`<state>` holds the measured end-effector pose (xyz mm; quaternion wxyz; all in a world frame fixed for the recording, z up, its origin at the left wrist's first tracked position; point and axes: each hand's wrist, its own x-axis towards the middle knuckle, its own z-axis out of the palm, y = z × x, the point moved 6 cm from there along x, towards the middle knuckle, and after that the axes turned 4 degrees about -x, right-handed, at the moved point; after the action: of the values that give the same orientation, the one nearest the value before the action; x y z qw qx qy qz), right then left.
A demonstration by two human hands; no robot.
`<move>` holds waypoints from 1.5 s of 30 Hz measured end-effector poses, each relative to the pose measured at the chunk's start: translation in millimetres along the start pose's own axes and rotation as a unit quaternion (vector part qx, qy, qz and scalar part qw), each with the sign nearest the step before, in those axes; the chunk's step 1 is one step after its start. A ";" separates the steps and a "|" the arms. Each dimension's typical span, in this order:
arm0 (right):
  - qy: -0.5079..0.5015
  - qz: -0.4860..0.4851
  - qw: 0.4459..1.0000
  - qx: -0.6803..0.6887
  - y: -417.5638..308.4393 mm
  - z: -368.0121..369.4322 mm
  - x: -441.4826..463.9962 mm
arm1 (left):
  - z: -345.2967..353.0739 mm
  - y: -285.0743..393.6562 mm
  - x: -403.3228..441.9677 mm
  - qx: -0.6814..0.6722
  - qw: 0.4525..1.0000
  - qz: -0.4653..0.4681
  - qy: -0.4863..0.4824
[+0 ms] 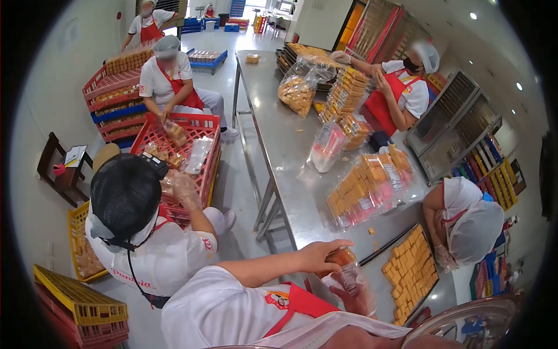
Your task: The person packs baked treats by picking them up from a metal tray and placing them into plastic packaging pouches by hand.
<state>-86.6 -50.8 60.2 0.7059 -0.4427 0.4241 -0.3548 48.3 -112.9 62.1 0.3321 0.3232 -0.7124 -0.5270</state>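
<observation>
A small clear package of brown bread [350, 272] is between my hands at the edge of the steel table. My left hand [323, 256], at the end of the bare forearm, has its fingers wrapped over the package's upper part. Below it, my right hand [359, 298], in a clear glove, closes round the lower part. Right of my hands lies a dark tray of small golden bread pieces [411, 270]. Above them on the table are large clear bags of bread sticks [363, 189].
The steel table [270, 122] runs up and away. A capped co-worker [471, 221] leans over its right side; another [401, 93] stands beyond the bags. At left, two people handle packages over a red crate [200, 125]. Yellow crates [81, 296] stand lower left.
</observation>
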 end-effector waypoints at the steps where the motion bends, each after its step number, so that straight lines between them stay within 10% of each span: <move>1: -0.005 0.006 1.000 -0.012 -7.3 4.0 -1.2 | 2.6 2.5 0.8 -0.028 0.999 0.014 -0.018; 5: -0.028 -0.064 0.975 -0.213 -25.6 6.6 -4.3 | 18.4 4.3 4.9 -0.142 0.984 0.103 -0.043; 10: 0.019 0.000 0.999 -0.031 -27.4 7.2 -7.4 | 24.6 -17.8 16.7 -0.303 0.939 0.155 -0.057; 19: 0.053 -0.015 0.981 -0.186 -26.3 4.8 -12.1 | 24.8 -24.5 1.9 -0.217 0.963 0.159 0.025; 23: 0.038 0.011 0.993 -0.114 -14.8 -4.9 -14.9 | 14.4 1.4 -2.8 -0.142 0.937 0.313 0.070; 30: 0.088 -0.040 0.995 -0.039 -13.2 4.1 -20.2 | 20.6 -16.7 -2.6 -0.316 0.933 0.171 0.003; 34: 0.030 -0.074 0.957 -0.277 -8.1 4.7 -25.9 | 30.8 -18.5 -6.9 -0.337 0.935 0.065 -0.089; 42: 0.013 -0.076 0.997 0.032 9.2 13.6 -26.1 | 31.3 -5.5 -14.6 -0.299 0.948 0.097 -0.041; 45: 0.055 -0.097 0.973 -0.204 -4.5 6.3 -27.2 | 37.2 -11.2 -6.7 -0.303 0.946 0.068 -0.094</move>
<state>-91.9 -26.6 73.7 0.5385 -0.5958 0.4810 -0.3517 23.2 -90.2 42.1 0.3811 0.1074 -0.5669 -0.7224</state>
